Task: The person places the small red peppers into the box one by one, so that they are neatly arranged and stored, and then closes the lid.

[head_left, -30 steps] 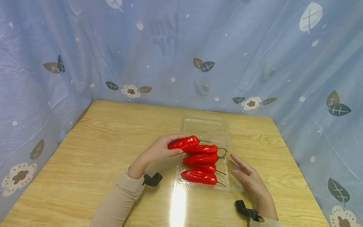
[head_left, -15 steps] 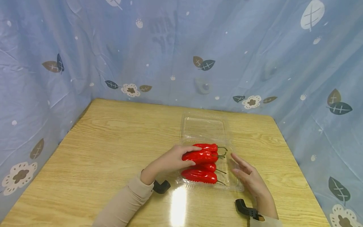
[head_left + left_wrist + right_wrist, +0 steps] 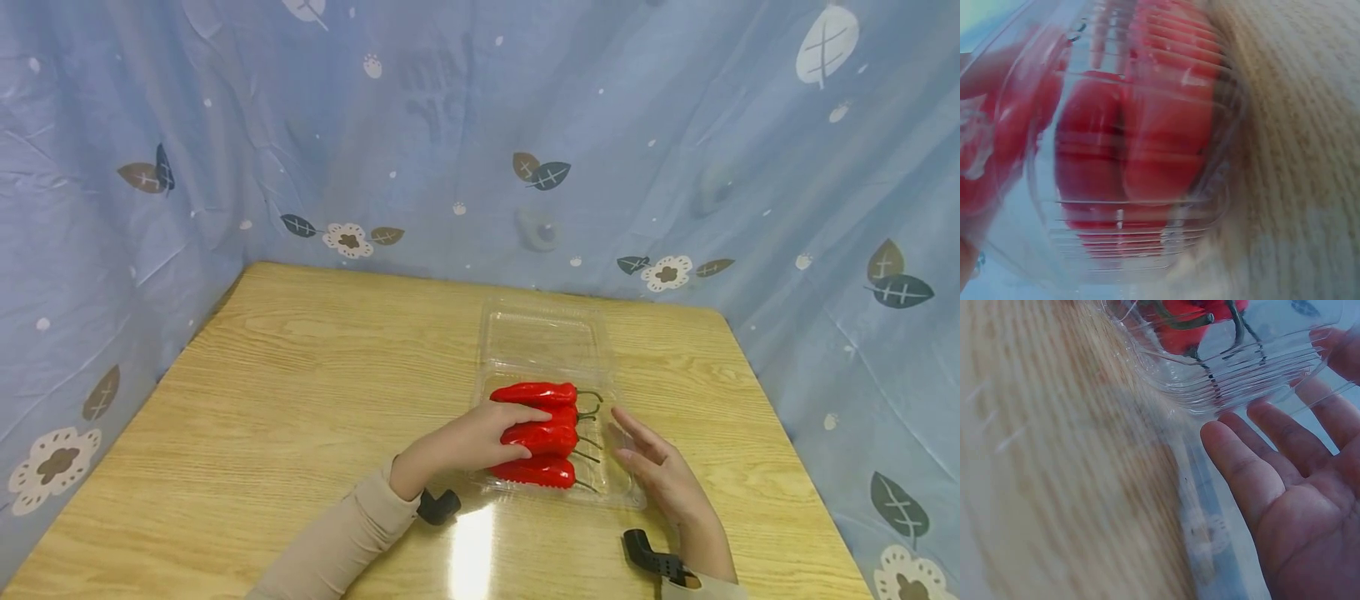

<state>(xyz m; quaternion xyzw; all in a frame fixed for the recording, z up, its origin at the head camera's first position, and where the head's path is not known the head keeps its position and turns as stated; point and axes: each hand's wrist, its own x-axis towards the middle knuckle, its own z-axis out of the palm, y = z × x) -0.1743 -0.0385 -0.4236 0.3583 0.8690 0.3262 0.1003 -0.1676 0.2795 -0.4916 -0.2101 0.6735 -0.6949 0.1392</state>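
Observation:
A clear plastic clamshell box (image 3: 626, 492) lies with its lid (image 3: 546, 335) folded back, and several glossy red peppers lie side by side in its base, stems to the right. My left hand (image 3: 480, 437) grips one red pepper (image 3: 547, 439) by thumb and fingers, low on top of the row near the middle. That hand partly covers the peppers below. Beside the box's right end, my right hand (image 3: 671, 475) has its fingers extended; in the right wrist view its fingertips (image 3: 1216, 434) are close to the ribbed plastic wall (image 3: 1235, 394). Contact there is hard to tell.
The box sits on a wood-grain table (image 3: 337, 350). Blue patterned curtains (image 3: 450, 125) enclose the back and sides. Black wrist mounts (image 3: 438, 506) stick out below both hands. A bright light reflection shows on the tabletop in front of the box.
My left hand has carried the held pepper from the far left of the row rightward and nearer to me, then lowered it onto the others. My right hand stays where it was.

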